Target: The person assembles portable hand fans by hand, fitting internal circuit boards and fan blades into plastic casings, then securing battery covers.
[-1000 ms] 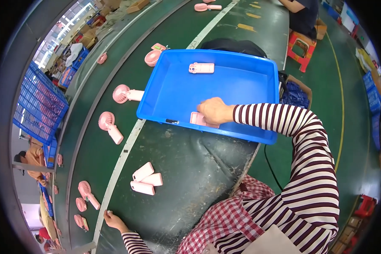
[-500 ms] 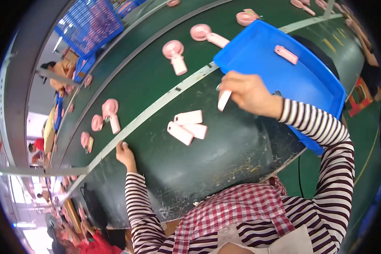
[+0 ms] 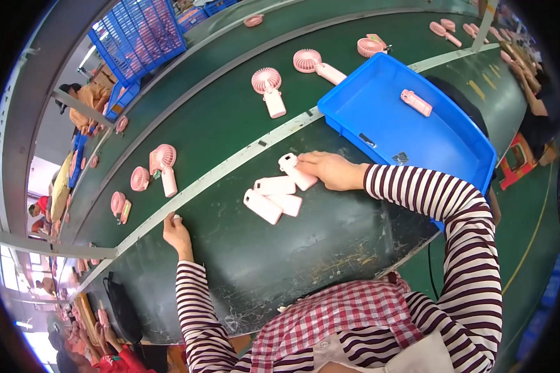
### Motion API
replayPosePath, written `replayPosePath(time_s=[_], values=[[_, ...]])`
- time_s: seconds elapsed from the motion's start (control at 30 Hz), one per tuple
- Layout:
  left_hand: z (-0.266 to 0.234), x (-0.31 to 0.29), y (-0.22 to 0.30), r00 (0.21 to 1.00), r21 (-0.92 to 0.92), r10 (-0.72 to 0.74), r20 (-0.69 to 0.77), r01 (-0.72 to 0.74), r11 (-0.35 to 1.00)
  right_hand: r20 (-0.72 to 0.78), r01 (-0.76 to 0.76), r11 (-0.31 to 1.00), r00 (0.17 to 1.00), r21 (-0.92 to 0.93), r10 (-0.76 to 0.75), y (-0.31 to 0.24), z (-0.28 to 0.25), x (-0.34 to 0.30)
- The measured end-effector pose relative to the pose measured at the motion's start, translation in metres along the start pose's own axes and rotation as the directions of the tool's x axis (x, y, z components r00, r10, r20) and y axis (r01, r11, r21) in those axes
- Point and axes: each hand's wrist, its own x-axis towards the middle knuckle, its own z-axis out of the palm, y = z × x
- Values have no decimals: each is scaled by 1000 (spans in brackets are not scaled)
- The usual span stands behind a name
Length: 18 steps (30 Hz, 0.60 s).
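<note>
My right hand [image 3: 333,170] has its fingers on a pink fan handle shell [image 3: 303,177], which lies slanted against a small group on the dark worktop. In that group are several like pieces, such as one handle shell [image 3: 262,206] at the near left and another handle shell [image 3: 275,185] above it. Further left, my left hand [image 3: 178,236] rests by the pale rail with its fingers curled. Something small and whitish shows at its fingertips, too small to name. To the right stands a blue tray [image 3: 379,140] with a single pink handle piece [image 3: 416,102] inside.
Beyond the pale rail [image 3: 230,163], a green conveyor belt [image 3: 211,112] carries pink handheld fans, among them one fan [image 3: 267,84] and another fan [image 3: 163,163]. A blue crate [image 3: 140,40] stands at the far left. Other people work along the line.
My right hand has come down and left from beside the tray, bringing the handle shell to the group on the worktop. The fans near the tray appear shifted slightly right. My left hand stays by the rail.
</note>
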Motion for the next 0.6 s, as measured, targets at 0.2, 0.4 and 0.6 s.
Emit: replayPosePath(time_s=[0.2,0.4,0.6], values=[[2,1,-33,1000,-137,1,1,-1,991,-196,-49,969,981,-244,1,-13,-56,-9],[1,-1,-3,1000,-71,22,2,-22,997,-557,-751,476,659,-457,506,103,-132,-69],[6,-8,7,997,-42,-56,-58,54,998,-525,-709,544,701,-448,483,179,-108,-135]])
